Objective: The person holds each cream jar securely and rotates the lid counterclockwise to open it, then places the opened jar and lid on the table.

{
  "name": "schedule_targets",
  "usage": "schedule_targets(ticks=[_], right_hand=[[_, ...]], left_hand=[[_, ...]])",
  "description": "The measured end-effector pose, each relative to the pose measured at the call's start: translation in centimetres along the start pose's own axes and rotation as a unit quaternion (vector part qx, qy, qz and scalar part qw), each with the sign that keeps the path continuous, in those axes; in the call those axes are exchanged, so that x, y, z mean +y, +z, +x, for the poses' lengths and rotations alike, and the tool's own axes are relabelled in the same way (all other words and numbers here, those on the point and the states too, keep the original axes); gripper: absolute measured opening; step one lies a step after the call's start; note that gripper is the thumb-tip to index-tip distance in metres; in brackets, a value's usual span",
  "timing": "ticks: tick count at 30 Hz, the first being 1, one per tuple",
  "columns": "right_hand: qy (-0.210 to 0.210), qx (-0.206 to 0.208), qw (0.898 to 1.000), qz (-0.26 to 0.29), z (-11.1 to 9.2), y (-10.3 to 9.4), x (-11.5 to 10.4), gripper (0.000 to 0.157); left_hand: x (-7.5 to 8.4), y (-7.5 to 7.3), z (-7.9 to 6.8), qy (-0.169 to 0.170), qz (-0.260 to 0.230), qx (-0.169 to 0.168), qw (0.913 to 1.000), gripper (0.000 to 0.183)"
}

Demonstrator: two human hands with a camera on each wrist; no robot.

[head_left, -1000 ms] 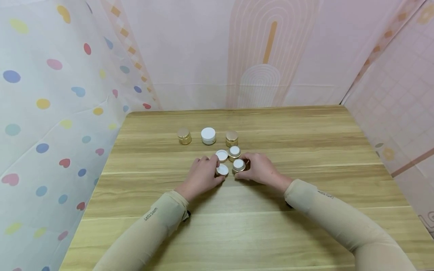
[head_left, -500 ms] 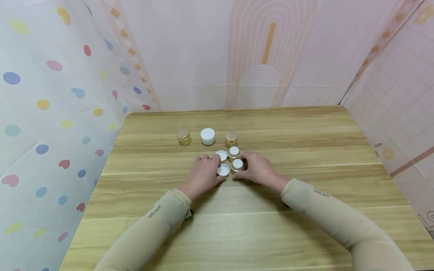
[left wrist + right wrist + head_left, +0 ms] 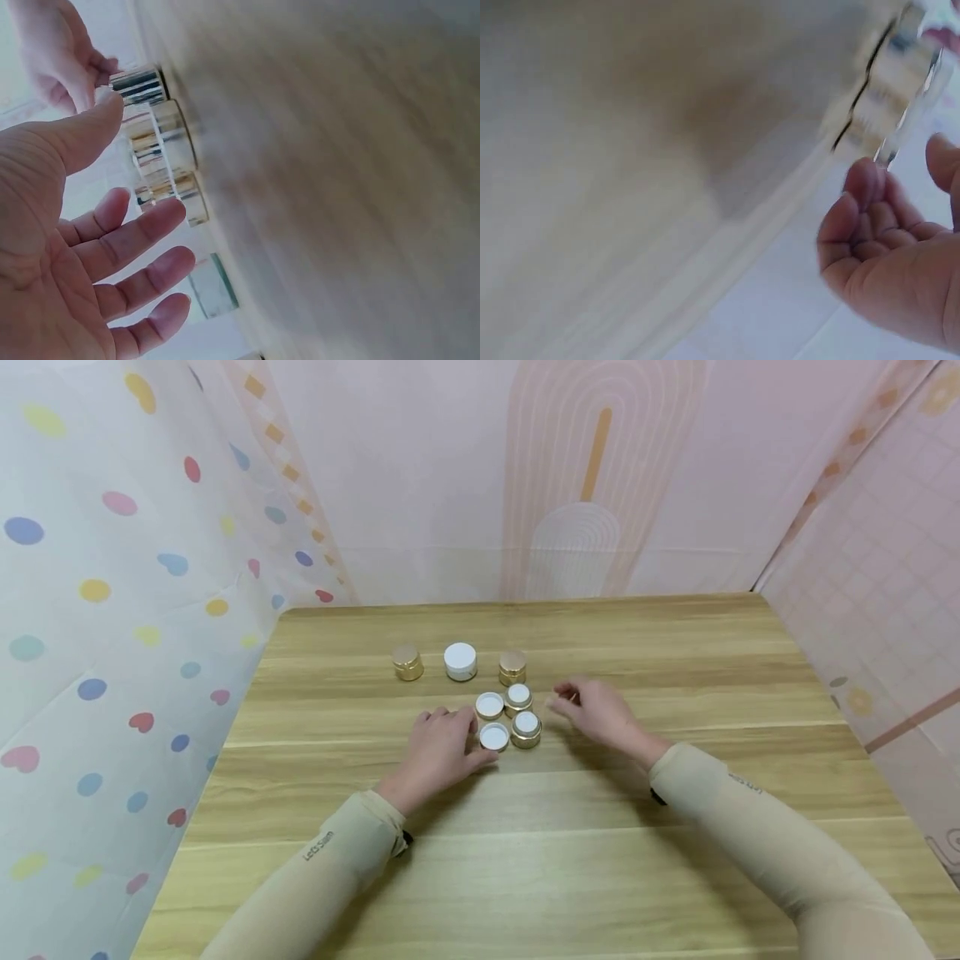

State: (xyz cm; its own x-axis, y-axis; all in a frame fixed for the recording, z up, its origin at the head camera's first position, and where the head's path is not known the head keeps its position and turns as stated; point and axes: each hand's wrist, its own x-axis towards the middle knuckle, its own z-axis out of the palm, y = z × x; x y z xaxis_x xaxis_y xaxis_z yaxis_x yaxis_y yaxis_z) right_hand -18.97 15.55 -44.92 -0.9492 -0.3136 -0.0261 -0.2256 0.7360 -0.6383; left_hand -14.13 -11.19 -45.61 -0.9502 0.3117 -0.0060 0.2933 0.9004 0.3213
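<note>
Two lidless gold jars with white tops, the nearer jar (image 3: 527, 731) and the farther jar (image 3: 518, 700), stand close together at mid-table. Left of them lie two upturned lids with white insides, the near lid (image 3: 493, 737) and the far lid (image 3: 490, 705). My left hand (image 3: 437, 752) is beside the lids, thumb and fingers spread around their left side; the left wrist view shows nothing held in its palm (image 3: 34, 247). To the right of the jars, my right hand (image 3: 598, 714) hovers apart from them, fingers loosely curled around nothing.
Behind the lids and jars stand a gold jar (image 3: 408, 663) at left, a white jar (image 3: 461, 662) in the middle and another gold jar (image 3: 512, 667), all lidded. Patterned cloths hang around the wooden table (image 3: 480, 877).
The right hand first slid the nearer jar slightly left against the near lid, then let go and drew back to the right. The left hand has loosened and shifted slightly left from the lids.
</note>
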Motion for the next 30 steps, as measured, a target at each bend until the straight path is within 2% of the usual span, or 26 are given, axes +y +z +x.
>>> schedule_targets(ticks=[4, 9, 12, 15, 21, 26, 30], right_hand=[[0.003, 0.01, 0.999, 0.034, 2.3, -0.8, 0.5, 0.041], [0.029, -0.039, 0.997, 0.065, 5.7, -0.4, 0.6, 0.063], [0.018, -0.064, 0.996, 0.064, 7.3, 0.2, 0.4, 0.07], [-0.003, -0.072, 0.996, 0.047, 8.4, 0.6, 0.2, 0.07], [-0.029, -0.084, 0.995, 0.037, 9.5, 1.1, 0.2, 0.073], [-0.061, -0.089, 0.994, 0.025, 9.8, 1.4, 0.7, 0.061], [-0.05, -0.076, 0.995, 0.035, 9.3, 1.2, 1.2, 0.056]], left_hand=[[0.1, -0.5, -0.5, 0.017, 0.005, -0.007, 0.9998, 0.045], [0.4, -0.4, -1.1, 0.031, 0.013, -0.015, 0.9993, 0.043], [0.7, -0.4, -1.4, 0.038, 0.018, -0.016, 0.999, 0.043], [0.9, -0.3, -1.6, 0.045, 0.02, -0.017, 0.9987, 0.043], [0.8, -0.3, -1.9, 0.039, 0.011, -0.017, 0.9991, 0.042], [0.8, -0.1, -1.8, 0.034, 0.005, -0.018, 0.9992, 0.042], [0.7, 0.0, -1.8, 0.035, -0.003, -0.019, 0.9992, 0.041]])
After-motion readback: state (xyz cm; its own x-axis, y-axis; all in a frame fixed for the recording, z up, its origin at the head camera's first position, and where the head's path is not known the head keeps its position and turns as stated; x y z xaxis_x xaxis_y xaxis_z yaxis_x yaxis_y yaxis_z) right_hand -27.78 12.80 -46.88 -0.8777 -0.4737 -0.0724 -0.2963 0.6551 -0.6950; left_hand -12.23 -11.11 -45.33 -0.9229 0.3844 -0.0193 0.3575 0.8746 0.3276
